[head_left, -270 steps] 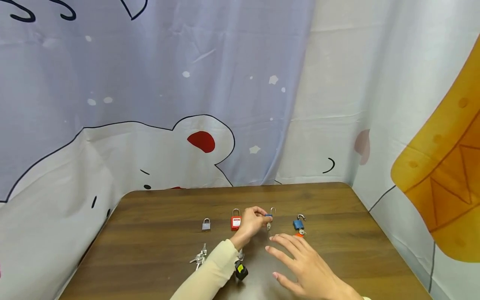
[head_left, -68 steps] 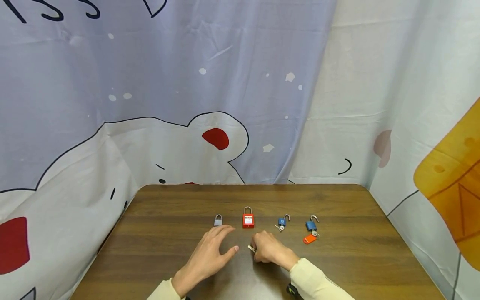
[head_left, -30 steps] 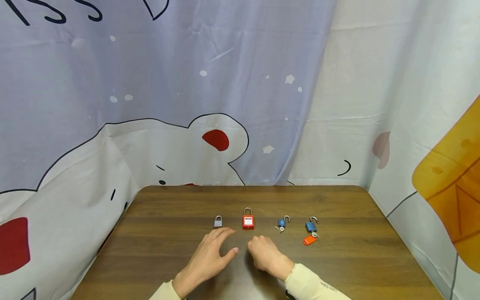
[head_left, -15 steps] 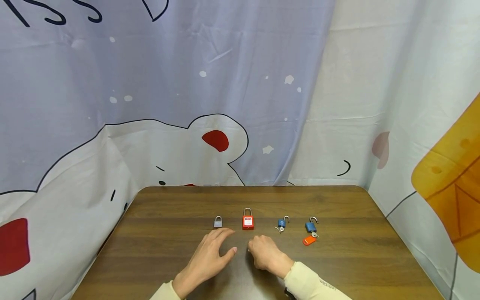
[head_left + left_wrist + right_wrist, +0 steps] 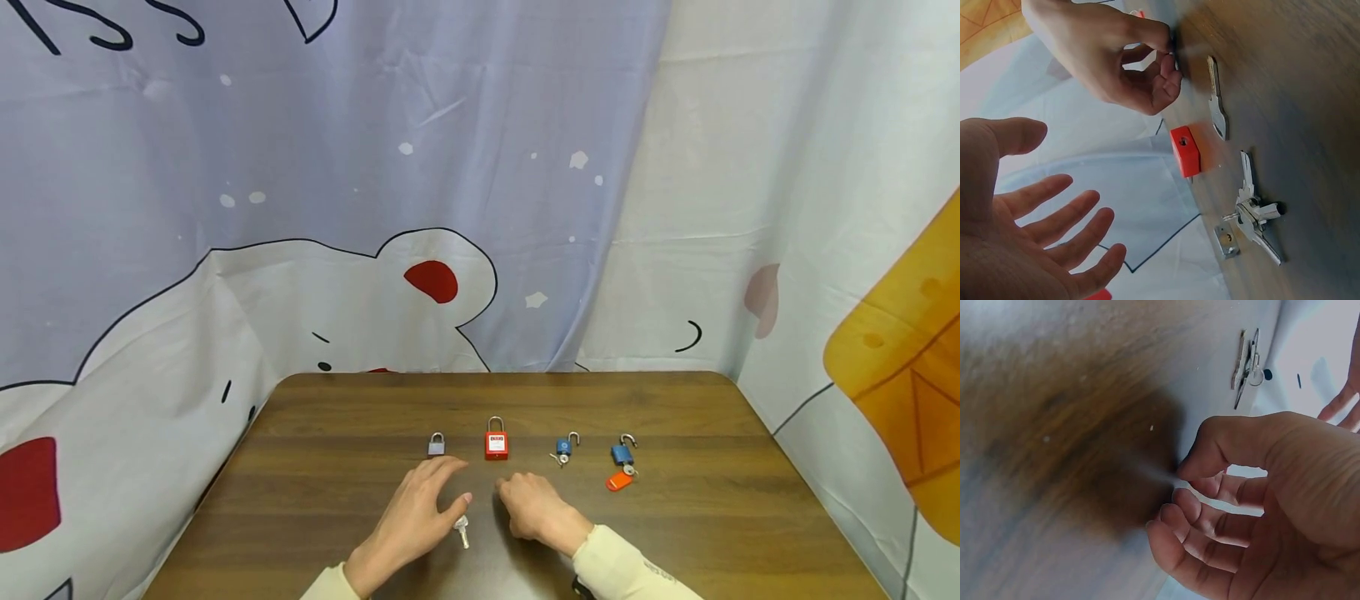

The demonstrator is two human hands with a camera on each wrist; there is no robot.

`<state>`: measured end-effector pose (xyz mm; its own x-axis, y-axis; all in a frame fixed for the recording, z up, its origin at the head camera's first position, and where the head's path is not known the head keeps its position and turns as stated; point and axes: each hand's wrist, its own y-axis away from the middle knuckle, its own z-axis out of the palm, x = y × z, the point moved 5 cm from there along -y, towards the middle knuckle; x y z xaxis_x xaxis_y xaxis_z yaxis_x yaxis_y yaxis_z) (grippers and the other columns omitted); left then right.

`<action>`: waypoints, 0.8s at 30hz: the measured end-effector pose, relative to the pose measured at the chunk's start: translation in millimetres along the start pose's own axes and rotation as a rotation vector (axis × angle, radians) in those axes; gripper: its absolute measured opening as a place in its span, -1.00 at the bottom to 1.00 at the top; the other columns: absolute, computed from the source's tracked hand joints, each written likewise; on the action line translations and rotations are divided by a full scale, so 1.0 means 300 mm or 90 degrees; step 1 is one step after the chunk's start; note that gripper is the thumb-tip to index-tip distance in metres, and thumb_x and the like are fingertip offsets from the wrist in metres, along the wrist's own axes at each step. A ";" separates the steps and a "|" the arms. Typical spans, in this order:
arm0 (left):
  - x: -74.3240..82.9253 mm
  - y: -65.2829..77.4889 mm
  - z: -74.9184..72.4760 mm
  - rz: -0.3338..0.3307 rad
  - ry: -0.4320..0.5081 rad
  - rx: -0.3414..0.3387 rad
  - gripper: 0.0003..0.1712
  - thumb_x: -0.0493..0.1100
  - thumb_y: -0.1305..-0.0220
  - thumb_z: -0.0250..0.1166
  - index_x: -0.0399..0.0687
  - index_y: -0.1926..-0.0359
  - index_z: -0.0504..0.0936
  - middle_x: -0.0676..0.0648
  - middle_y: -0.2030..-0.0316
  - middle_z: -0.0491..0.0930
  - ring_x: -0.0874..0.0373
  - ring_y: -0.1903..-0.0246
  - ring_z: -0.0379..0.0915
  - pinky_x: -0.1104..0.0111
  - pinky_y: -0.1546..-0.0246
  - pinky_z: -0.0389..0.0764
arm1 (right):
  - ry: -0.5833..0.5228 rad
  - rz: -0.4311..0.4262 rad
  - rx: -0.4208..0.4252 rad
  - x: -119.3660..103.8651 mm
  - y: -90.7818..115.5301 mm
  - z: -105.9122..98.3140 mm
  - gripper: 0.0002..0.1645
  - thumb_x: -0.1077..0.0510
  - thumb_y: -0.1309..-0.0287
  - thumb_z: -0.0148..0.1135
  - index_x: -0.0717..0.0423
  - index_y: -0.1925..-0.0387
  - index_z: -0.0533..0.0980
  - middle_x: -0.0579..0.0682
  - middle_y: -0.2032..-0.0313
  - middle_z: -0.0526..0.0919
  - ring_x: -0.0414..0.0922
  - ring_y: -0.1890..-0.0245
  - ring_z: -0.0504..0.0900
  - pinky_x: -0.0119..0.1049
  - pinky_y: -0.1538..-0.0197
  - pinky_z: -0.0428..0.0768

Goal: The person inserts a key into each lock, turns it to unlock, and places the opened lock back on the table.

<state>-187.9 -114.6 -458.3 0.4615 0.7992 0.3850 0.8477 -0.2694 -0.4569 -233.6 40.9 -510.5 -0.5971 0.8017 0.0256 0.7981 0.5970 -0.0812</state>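
Observation:
My left hand (image 5: 411, 510) hovers over the table, fingers spread and thumb apart, holding nothing. A silver key (image 5: 462, 531) shows right by its thumb in the head view. The left wrist view shows a lone key (image 5: 1217, 103) and, farther down, a bunch of several keys (image 5: 1249, 215), which my left hand hides from the head camera. My right hand (image 5: 531, 506) is low at the tabletop, fingers curled, with thumb and forefinger tips close together. A faint blurred streak runs from those fingertips (image 5: 1194, 464) in the right wrist view; I cannot tell if they hold anything.
Behind the hands stand a small silver padlock (image 5: 436, 448), a red padlock (image 5: 497, 447) and two blue padlocks (image 5: 564, 447) with swung-open shackles and keys inserted. An orange tag (image 5: 619, 481) hangs from the rightmost one. A printed curtain (image 5: 480, 167) borders the wooden table (image 5: 337, 417).
Nine seconds ago my left hand held a blue padlock; it now stands released. My right hand held a key 2.3 seconds ago. A key has just appeared by my left thumb.

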 end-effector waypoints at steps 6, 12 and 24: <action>-0.012 0.003 -0.006 -0.012 0.001 -0.005 -0.53 0.05 -0.09 0.32 0.11 -0.05 0.54 0.05 -0.04 0.55 0.13 -0.09 0.43 0.13 -0.07 0.46 | -0.031 -0.027 0.017 -0.015 -0.010 -0.006 -0.74 0.24 0.38 0.31 -0.04 0.54 0.42 -0.09 0.53 0.56 -0.08 0.55 0.58 -0.24 0.56 0.48; -0.021 0.004 -0.011 -0.018 0.002 -0.001 -0.52 0.07 -0.09 0.32 0.10 -0.05 0.55 0.07 -0.03 0.55 0.14 -0.08 0.44 0.15 -0.06 0.47 | -0.051 -0.043 0.059 -0.041 -0.027 -0.024 -0.82 0.21 0.33 0.25 -0.03 0.55 0.44 -0.09 0.50 0.57 -0.06 0.53 0.59 -0.22 0.57 0.47; -0.040 0.005 -0.013 -0.060 -0.004 -0.032 -0.51 0.09 -0.14 0.27 0.09 -0.09 0.51 0.10 -0.06 0.53 0.13 -0.11 0.42 0.11 -0.09 0.46 | -0.100 -0.071 0.002 -0.124 -0.074 -0.042 -0.64 -0.06 0.28 0.37 -0.04 0.36 0.53 -0.18 0.44 0.50 -0.26 0.52 0.45 -0.36 0.51 0.42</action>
<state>-191.3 -126.6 -460.5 0.3772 0.8257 0.4195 0.8997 -0.2193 -0.3773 -228.1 -1.8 -497.2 -0.6873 0.7162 -0.1208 0.7261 0.6818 -0.0894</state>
